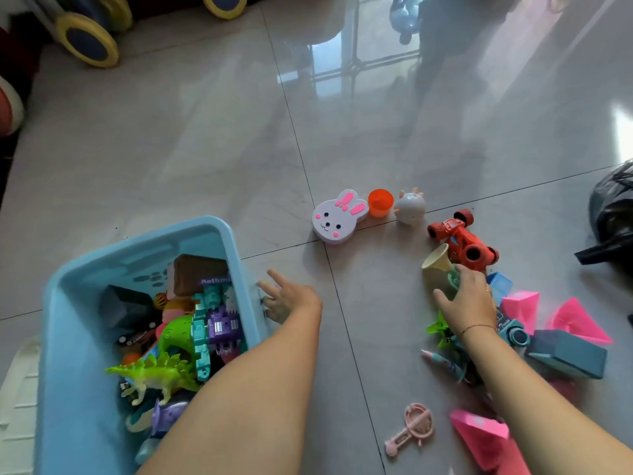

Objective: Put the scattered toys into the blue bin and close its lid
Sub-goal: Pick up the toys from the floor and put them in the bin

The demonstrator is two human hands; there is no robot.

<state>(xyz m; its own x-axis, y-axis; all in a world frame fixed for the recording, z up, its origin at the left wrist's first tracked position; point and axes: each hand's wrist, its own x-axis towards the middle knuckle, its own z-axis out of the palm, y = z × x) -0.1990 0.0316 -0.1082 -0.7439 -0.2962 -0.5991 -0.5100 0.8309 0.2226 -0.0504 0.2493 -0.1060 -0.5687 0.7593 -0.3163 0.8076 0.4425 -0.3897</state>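
Tiled floor [205, 132]: right hand [469, 299] grips cream horn [436, 264], bell pointing away-left; left hand [291, 299] spread beside blue bin [68, 371]

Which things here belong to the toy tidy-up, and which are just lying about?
Job: blue plastic bin; lilac rabbit-face box; orange translucent cup; red toy car; cream horn-shaped toy, gripped by the right hand; pink toy hand mirror.
Lying about: black plastic bag; yellow-rimmed blue wheels.
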